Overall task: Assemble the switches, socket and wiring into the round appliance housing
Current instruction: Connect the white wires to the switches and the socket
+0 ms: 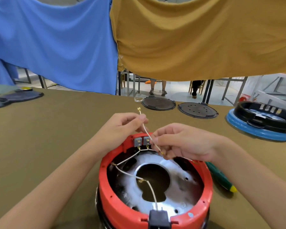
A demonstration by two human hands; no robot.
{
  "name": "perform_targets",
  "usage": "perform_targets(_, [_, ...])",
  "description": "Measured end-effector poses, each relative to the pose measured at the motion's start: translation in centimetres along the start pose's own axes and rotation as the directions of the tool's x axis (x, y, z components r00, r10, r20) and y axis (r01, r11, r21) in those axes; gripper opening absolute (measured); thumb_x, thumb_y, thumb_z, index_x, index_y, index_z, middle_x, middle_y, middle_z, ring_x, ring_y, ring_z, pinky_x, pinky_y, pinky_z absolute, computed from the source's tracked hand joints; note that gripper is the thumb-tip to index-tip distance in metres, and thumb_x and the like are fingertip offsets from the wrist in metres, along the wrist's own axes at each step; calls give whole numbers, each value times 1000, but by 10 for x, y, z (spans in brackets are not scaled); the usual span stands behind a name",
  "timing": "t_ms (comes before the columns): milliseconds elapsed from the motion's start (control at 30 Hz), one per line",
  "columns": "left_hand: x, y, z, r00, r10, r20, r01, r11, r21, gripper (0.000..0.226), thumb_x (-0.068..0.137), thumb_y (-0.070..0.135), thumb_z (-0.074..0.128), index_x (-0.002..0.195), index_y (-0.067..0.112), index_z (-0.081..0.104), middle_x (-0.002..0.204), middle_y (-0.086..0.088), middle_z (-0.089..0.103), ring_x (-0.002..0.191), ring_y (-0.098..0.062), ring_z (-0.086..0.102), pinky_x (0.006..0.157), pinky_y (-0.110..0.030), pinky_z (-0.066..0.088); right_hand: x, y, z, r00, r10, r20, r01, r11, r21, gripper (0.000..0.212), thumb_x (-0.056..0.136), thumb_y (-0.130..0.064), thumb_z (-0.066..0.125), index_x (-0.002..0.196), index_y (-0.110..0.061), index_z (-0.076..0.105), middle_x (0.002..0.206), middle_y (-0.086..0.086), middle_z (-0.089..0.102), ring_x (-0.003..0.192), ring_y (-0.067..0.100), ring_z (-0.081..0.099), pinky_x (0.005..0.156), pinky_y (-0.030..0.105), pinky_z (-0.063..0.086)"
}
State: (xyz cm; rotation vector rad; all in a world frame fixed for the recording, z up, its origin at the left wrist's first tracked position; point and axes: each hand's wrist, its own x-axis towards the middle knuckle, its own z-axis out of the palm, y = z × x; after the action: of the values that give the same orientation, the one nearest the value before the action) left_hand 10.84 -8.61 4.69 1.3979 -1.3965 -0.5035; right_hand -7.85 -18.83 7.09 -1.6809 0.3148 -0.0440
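The housing sits rigid on the table before me. Above its switches, my left hand and right hand both pinch the wire: thin, light, floppy, best held just behind its small terminals.

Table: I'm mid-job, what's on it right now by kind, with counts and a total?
Red round housing: 1
Grey switches: 2
Black socket: 1
Loose wire, pinched by left hand and right hand: 1
Green and yellow tool: 1
Black round plates: 2
Black and blue housing: 1
Total: 9
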Motion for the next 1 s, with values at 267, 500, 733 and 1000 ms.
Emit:
perform_targets(267, [-5, 4, -3, 999, 13, 40, -6, 986, -164, 16, 96, 18, 60, 95, 8, 72, 78, -3, 75, 69, -11, 69, 66, -19, 53, 15, 17, 15, 995, -63, -82, 68, 996, 62, 11, 95, -16, 61, 96, -6, 64, 78, 5, 64, 61, 10, 55, 56, 17, 46])
perform_targets(500, [-5, 4, -2, 1000, 17, 8, -15, 975, -222, 16, 93, 15, 61, 102, 7, 73, 82, -2, 74, 70, -12, 69, 69, -23, 55, 15, 16, 15, 918, -206, -338, 272, 949, 160, 36, 79, -27, 70, 104, -3, 62, 73, 5, 63, 57, 13, 54, 53, 20, 45])
perform_targets(733, [-8, 4, 2, 995, 58, 81, -35, 963, -268, 19, 87, 21, 67, 102, 15, 76, 94, -12, 76, 83, -23, 73, 78, -29, 59, 10, 19, 18, 878, -286, -385, 284, 957, -62, 28, 85, -16, 74, 106, -1, 63, 80, 6, 68, 66, 13, 59, 62, 25, 51])
perform_targets(1000, [-9, 5, 3, 995, 64, 80, -42, 969, -245, 16, 85, 23, 71, 99, 17, 77, 97, -16, 75, 88, -26, 72, 85, -39, 60, 11, 19, 19, 872, -305, -382, 276, 952, -130, 29, 82, -10, 76, 105, -1, 62, 95, 26, 70, 70, 20, 61, 66, 28, 55])
